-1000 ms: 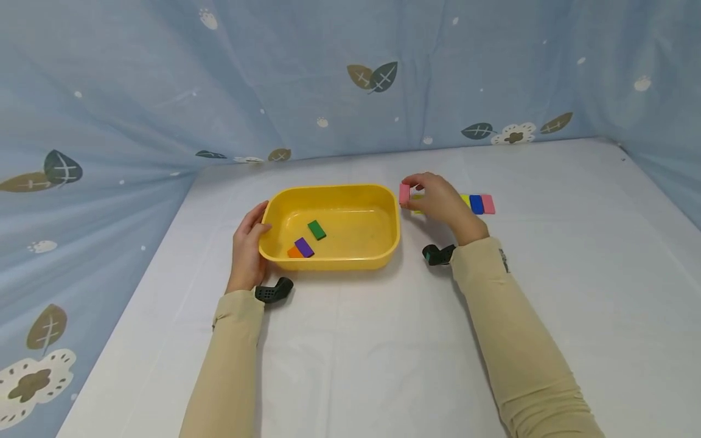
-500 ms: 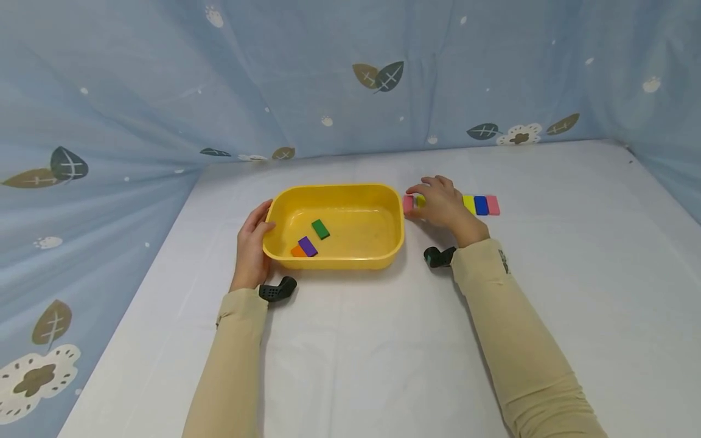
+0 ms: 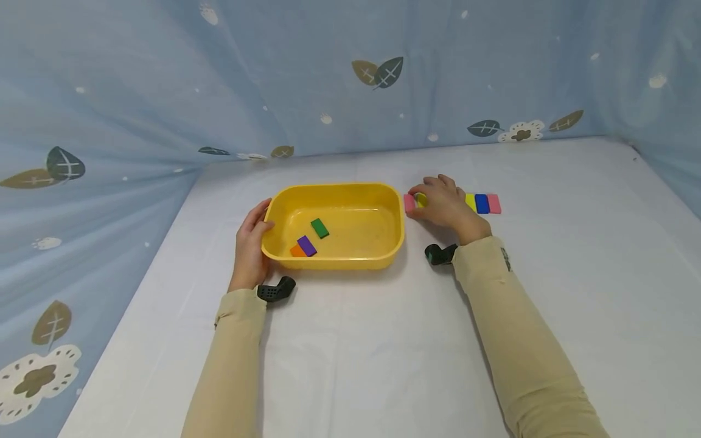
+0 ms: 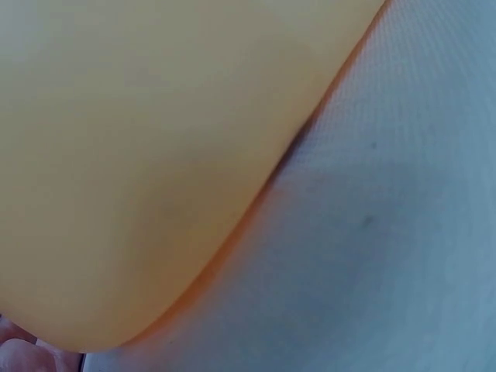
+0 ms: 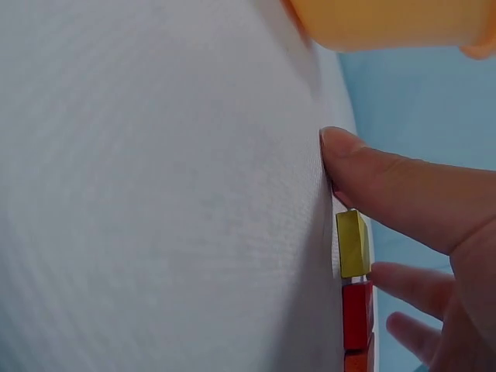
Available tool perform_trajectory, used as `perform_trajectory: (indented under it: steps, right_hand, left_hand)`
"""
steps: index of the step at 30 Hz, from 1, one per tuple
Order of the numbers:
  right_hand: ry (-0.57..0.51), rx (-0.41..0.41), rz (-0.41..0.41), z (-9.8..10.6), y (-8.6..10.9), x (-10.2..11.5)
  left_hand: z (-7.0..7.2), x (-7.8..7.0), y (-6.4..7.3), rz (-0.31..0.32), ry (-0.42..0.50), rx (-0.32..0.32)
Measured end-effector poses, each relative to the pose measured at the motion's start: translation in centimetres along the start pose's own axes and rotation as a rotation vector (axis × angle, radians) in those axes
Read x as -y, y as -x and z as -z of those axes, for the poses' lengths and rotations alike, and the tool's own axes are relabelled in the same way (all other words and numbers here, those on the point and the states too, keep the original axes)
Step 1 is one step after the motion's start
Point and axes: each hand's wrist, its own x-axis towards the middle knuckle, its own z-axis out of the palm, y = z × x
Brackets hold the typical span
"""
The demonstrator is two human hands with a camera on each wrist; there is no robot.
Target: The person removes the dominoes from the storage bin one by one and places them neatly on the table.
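Observation:
My left hand (image 3: pixel 251 252) grips the left end of a yellow plastic basin (image 3: pixel 334 263), its thumb over the rim. Inside lie a green block (image 3: pixel 320 228), a purple block (image 3: pixel 307 246) and an orange block (image 3: pixel 297 250). Right of the basin, my right hand (image 3: pixel 445 204) pinches a pink block (image 3: pixel 409 202) lying on the table, at the left end of a row. A yellow block (image 3: pixel 421 199) sits just beside it. The hand hides the row's middle, but the right wrist view shows a red block (image 5: pixel 357 315) after that yellow one (image 5: pixel 353 244).
Past the right hand the row shows another yellow block (image 3: pixel 470 202), a blue block (image 3: pixel 482 204) and a pink end block (image 3: pixel 495 204). White cloth (image 3: pixel 350 353) covers the table, and a blue patterned curtain (image 3: pixel 306 79) hangs behind. Black wrist devices (image 3: pixel 276 289) sit on both wrists.
The pink block, held up beside the basin a second ago, has come down onto the table at the row's left end. My left hand keeps its grip on the basin.

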Motion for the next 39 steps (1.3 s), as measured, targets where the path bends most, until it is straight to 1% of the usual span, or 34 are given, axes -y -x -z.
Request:
perform_trajectory:
  steps: [3, 8, 10, 15, 19, 22, 25, 27, 29, 34, 36, 39]
  right_hand:
    - [-0.001, -0.009, -0.003, 0.2, 0.0, 0.1]
    - [0.002, 0.003, -0.023, 0.3, 0.0, 0.0]
    - [0.002, 0.004, -0.025, 0.3, 0.0, -0.1]
    - [-0.002, -0.002, -0.032, 0.2, 0.0, -0.2]
    - [0.002, 0.004, -0.039, 0.2, 0.1, -0.1]
    - [-0.003, 0.009, -0.034, 0.4, 0.2, 0.0]
    - [-0.015, -0.001, -0.009, 0.8, 0.2, 0.3]
    - [-0.038, -0.01, 0.009, 1.0, 0.3, 0.5]
    - [-0.082, -0.021, 0.021, 1.3, 0.4, 0.6]
    - [-0.218, -0.071, 0.052, 2.0, 0.8, 1.4]
    - [-0.246, -0.092, 0.081, 2.3, 1.0, 2.0]
    - [-0.243, -0.101, 0.114, 2.4, 1.4, 3.3]
  left_hand:
    - [0.0, -0.2, 0.0, 0.002, -0.004, 0.001]
    - [-0.2, -0.3, 0.0, 0.019, -0.012, -0.013]
    - [-0.3, -0.3, 0.0, 0.015, -0.012, -0.015]
    - [-0.3, -0.2, 0.0, 0.005, 0.001, 0.007]
    - [-0.2, -0.2, 0.0, 0.015, 0.001, 0.012]
    - [-0.2, -0.2, 0.1, 0.017, 0.001, 0.008]
    - [-0.1, -0.2, 0.1, 0.015, -0.004, 0.009]
    - [-0.1, -0.2, 0.1, 0.017, -0.009, 0.012]
    - [-0.2, -0.2, 0.1, 0.02, -0.014, 0.012]
    - [-0.2, -0.1, 0.0, 0.014, -0.009, 0.009]
    - [-0.2, -0.2, 0.0, 0.01, -0.007, 0.009]
    - [-0.1, -0.1, 0.1, 0.02, -0.012, 0.005]
